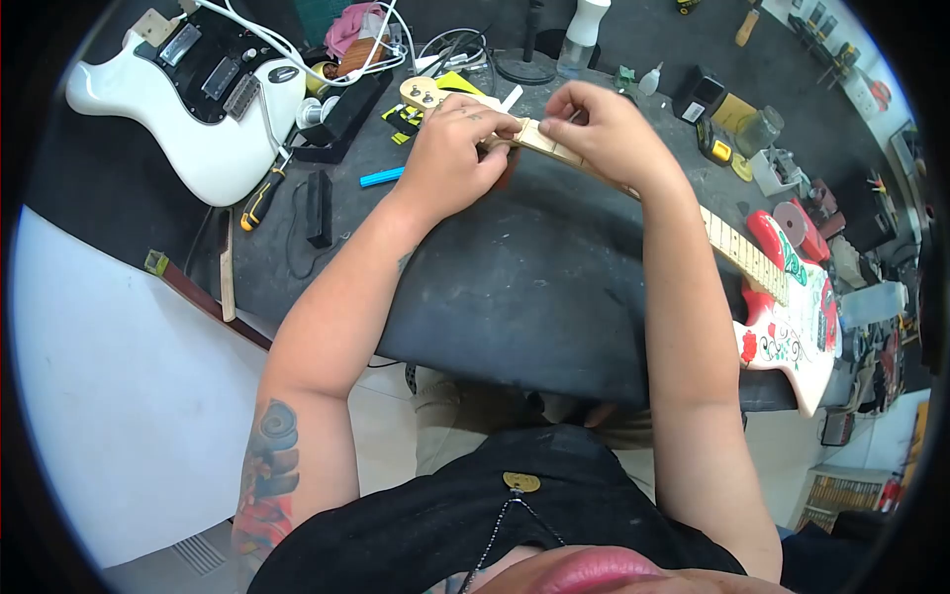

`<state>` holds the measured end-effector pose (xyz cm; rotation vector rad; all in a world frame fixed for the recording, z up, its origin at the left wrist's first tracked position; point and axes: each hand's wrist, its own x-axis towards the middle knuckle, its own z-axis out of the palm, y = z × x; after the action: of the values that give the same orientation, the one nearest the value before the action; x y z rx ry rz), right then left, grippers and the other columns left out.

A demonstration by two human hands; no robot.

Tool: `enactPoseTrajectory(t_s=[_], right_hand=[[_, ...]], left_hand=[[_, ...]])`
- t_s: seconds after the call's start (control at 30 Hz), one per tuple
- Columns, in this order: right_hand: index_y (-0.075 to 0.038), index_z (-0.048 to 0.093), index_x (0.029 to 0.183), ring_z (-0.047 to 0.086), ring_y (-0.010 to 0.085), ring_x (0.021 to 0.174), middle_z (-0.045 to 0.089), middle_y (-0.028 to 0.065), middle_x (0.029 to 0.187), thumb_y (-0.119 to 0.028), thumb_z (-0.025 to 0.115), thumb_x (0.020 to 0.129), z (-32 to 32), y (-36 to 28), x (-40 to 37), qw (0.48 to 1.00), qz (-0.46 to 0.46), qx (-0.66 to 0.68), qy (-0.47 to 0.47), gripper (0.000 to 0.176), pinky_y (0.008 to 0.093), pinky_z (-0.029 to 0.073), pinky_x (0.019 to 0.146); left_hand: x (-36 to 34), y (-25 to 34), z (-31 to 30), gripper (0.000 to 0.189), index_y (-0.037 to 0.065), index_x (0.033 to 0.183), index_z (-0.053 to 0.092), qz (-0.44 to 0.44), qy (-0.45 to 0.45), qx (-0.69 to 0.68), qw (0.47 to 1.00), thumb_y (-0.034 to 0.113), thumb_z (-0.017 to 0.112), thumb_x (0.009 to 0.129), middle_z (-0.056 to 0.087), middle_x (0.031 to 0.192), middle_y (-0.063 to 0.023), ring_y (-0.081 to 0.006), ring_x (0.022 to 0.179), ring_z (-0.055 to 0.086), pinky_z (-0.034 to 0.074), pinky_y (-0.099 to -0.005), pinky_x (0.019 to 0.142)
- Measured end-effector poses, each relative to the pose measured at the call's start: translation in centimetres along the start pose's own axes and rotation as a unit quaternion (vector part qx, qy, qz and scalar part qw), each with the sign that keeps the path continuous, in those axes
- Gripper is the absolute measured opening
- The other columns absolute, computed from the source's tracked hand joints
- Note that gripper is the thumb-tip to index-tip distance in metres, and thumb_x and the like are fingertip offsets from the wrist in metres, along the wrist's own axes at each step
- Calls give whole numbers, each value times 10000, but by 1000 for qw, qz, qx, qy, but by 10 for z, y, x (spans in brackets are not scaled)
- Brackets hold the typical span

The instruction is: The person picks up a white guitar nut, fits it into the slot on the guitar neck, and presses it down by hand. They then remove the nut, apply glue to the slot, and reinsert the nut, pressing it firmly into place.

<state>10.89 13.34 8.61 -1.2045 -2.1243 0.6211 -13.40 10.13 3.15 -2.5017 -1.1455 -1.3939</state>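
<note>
An electric guitar (782,337) with a red and white painted body lies across the bench, its maple neck (737,243) running up and to the left. My left hand (460,148) is closed around the neck close to the headstock (420,92), with fingertips by the nut end. Just to the right, my right hand (609,129) is over the first frets, thumb and fingers curled together in a pinch. Whatever those fingers hold, if anything, is too small to make out. My right forearm hides part of the neck.
A white electric guitar body (213,148) lies at the left with white cables over it. Nearby are a yellow-black screwdriver (262,200), a blue bar (381,177) and a black block (319,208). A spray bottle (582,40) and a glass jar (760,129) stand at the back.
</note>
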Motion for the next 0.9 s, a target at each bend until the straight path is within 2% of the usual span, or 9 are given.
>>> enactPoseTrajectory(t_s=[0.07,0.13,0.27,0.33,0.43,0.47,0.53,0.73,0.9], right_hand=[[-19,758,1182,736,239,920,778,133,1021,-310,845,942,6,8,4,1000,5,-6,-6,387,393,585,813],[-30,746,1246,752,248,989,785,160,1119,-320,867,921,7,9,2,997,40,13,-60,453,390,595,854],[-43,741,1271,740,251,1001,785,156,1182,-317,877,913,9,-2,-1,998,46,-21,-47,471,409,596,867],[-57,772,1223,744,293,1018,797,125,1158,-287,868,915,11,-9,-8,999,-11,-46,22,395,425,593,885],[-60,813,1115,741,342,1013,807,97,1128,-249,840,926,18,-3,-12,990,-112,-73,45,269,443,594,904],[-60,813,1115,741,342,1013,807,97,1128,-249,840,926,21,0,-14,990,-111,-74,46,269,443,594,904],[-64,835,1011,736,357,1016,809,84,1103,-244,801,950,27,1,-19,969,-164,-151,104,193,447,593,929],[-83,839,1004,750,354,988,816,110,1009,-349,748,977,27,-9,-23,967,-98,-216,92,283,476,602,904],[-84,852,1094,780,378,983,821,159,986,-378,758,964,25,-18,-24,987,14,-148,54,335,492,611,902]], left_hand=[[2,2,-3,235,35,1064,838,-42,-7,-46,998,48,753,846,791,1030,-125,-284,1073,715,602,-402,871],[3,3,-5,241,27,1068,838,-55,-10,-56,997,52,749,846,791,1020,-127,-278,1071,719,606,-392,857],[4,7,-7,249,13,1077,832,-79,-19,-60,995,48,736,850,795,1014,-133,-277,1064,727,608,-384,861],[4,5,-6,248,13,1076,833,-77,-20,-61,995,49,734,851,801,1015,-129,-274,1064,726,606,-383,864],[3,3,-7,251,13,1081,832,-77,-24,-54,995,54,729,855,814,1024,-121,-273,1064,726,600,-386,880],[2,3,-7,256,12,1087,831,-75,-31,-47,996,57,726,858,821,1032,-117,-274,1063,725,597,-389,893],[3,6,-8,265,10,1098,828,-84,-33,-57,994,62,726,859,825,1043,-115,-280,1071,726,591,-394,916],[0,7,-10,300,13,1141,820,-92,-42,-58,993,76,734,860,833,1098,-126,-298,1108,730,580,-407,971],[0,10,-11,317,21,1160,821,-74,-37,-41,996,78,739,860,831,1115,-134,-301,1102,731,583,-403,963]])
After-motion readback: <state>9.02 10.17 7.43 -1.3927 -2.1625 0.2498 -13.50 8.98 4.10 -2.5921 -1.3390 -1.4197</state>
